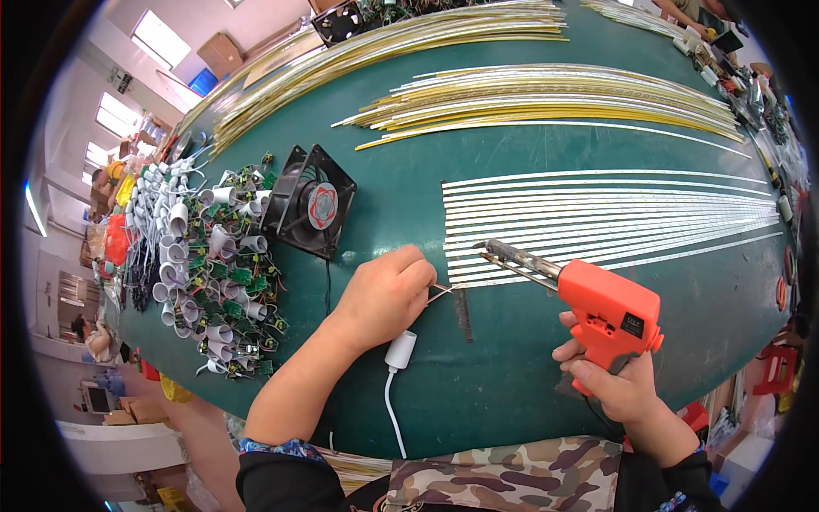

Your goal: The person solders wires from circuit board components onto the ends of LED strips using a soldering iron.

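The right hand (616,375) grips an orange soldering gun (597,307), tip at the white strips (597,213). The left hand (388,290) pinches thin wires (439,293) above the green table (512,375).

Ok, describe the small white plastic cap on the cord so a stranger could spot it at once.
On the green table, look at the near edge, just below the person's left hand. There lies a small white plastic cap with a white cord running toward the person. Unlike the white caps heaped with green circuit boards at far left, it lies alone.
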Demonstrator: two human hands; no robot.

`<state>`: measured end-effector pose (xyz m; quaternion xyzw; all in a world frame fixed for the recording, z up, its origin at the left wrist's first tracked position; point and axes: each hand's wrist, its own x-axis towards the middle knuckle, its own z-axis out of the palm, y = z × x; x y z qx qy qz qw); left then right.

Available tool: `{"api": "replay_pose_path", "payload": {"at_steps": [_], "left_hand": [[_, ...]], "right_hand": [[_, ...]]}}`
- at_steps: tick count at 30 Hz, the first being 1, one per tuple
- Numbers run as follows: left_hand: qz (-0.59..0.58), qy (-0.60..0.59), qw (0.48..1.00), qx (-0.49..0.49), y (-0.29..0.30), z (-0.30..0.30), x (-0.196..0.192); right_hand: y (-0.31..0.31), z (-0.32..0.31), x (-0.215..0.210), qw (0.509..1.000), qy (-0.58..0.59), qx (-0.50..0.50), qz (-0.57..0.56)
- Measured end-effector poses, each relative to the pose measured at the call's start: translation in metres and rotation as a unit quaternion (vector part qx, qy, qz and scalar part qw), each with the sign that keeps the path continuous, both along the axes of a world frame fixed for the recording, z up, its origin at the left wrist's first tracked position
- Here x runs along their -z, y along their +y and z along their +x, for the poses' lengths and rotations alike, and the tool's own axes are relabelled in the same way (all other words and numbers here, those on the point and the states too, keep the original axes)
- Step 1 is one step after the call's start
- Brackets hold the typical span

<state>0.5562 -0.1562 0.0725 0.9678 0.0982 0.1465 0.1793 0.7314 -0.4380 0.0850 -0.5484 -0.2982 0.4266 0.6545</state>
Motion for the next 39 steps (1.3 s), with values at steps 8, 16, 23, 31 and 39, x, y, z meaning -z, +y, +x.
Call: {"api": "replay_pose_path", "payload": {"at_steps": [8,16,23,31,39], "left_hand": [[-0.004,-0.016,1.000,0.009,0.000,0.004,-0.003],[0.007,-0.017,1.000,0.006,0.001,0.008,-0.004],[-0.023,0.009,1.000,-0.015,0.001,0.008,-0.008],[0.006,-0.021,1.000,0.009,0.002,0.010,-0.006],[0.052,-0.015,0.998,0.019,0.002,0.010,-0.003]], "right_hand": [[-0.002,0.004,0.004,0.997,-0.051,-0.050,-0.021],[-0.001,0.004,0.005,0.998,-0.048,-0.042,-0.015],[0.000,-0.002,0.003,1.000,-0.022,0.002,0.009],[-0.002,0.002,0.003,1.000,-0.022,0.002,0.015],[-0.005,0.002,0.003,1.000,-0.008,0.005,0.011]]}}
